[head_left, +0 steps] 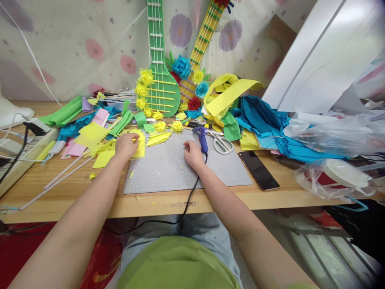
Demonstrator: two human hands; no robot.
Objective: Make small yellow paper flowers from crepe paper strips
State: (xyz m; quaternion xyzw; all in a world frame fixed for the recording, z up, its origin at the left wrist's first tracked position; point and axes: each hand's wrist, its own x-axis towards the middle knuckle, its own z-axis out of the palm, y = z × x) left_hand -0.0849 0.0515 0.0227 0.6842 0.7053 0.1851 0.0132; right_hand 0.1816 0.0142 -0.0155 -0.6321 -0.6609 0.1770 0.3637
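Pale, flower-printed wall (114, 28) rises behind a wooden table (141, 204). A green lute (165, 96) stands beyond the grey mat (159, 172). The left hand (126, 146) bends over yellow paper (140, 149); the right hand (192, 153) curls just beside the glue gun (202, 139). Whether either grips anything, I cannot tell. Scissors (223, 146) lie right of the gun.

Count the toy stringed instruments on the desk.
2. Green instrument: standing upright at the back, left of the scissors. Yellow instrument: just right of it, leaning right, its body partly hidden.
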